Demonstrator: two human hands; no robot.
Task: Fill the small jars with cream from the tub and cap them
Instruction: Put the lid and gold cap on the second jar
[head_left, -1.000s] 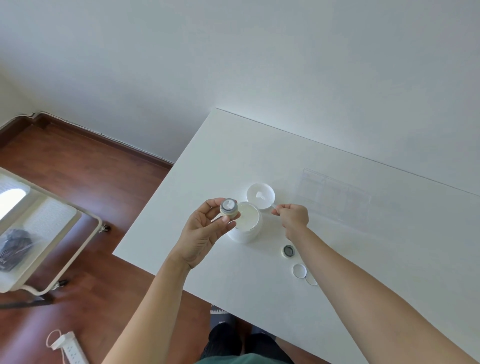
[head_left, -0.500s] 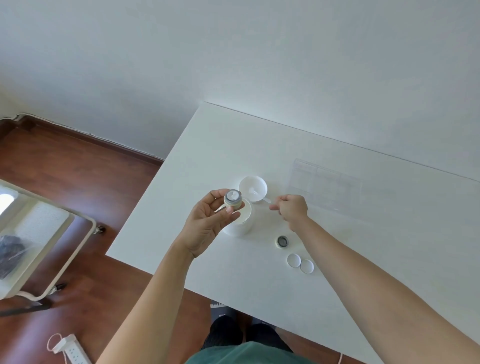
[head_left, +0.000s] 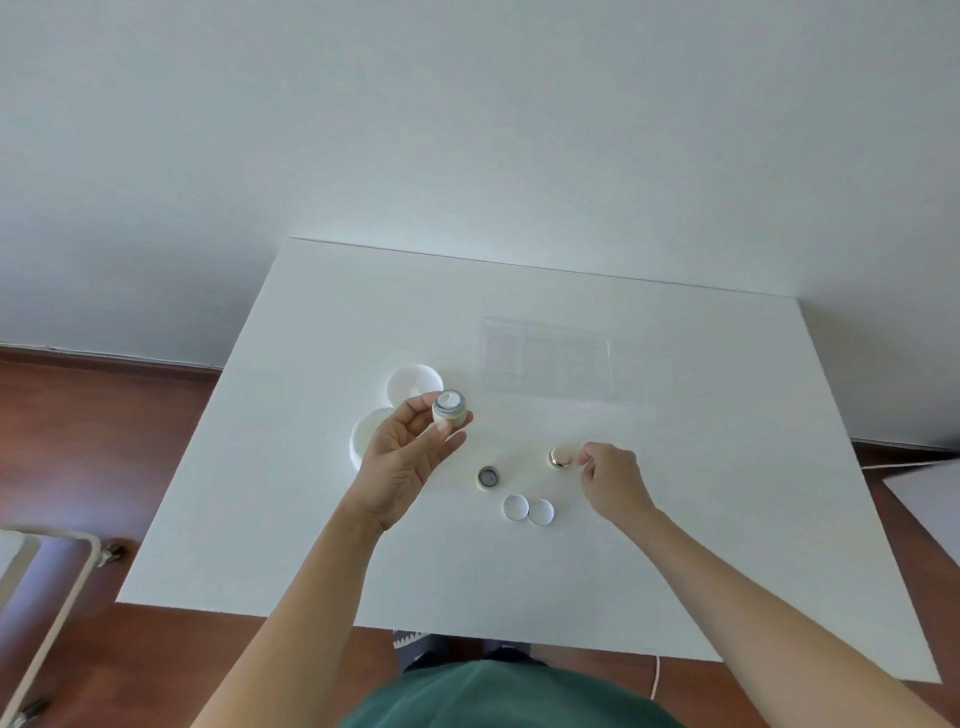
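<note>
Fingers (head_left: 451, 445) of left hand (head_left: 410, 462) curled round a small jar (head_left: 450, 408) with cream in it, held up above the white table (head_left: 727, 519), right hand (head_left: 610, 478) curled tight by a gold cap (head_left: 561, 458), whether it pinches something too small to tell, open tub (head_left: 366, 439) behind left hand, tub lid (head_left: 413, 383) beside it, empty jar (head_left: 488, 476) and two white discs (head_left: 528, 509) between the hands

Bright, even daylight; soft faint shadows, wide-angle bending at edges.

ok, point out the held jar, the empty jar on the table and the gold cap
held jar (head_left: 450, 407): head view, on its open cream-filled mouth
empty jar (head_left: 489, 476): head view, on its dark opening
gold cap (head_left: 560, 458): head view, on its shiny top
</note>
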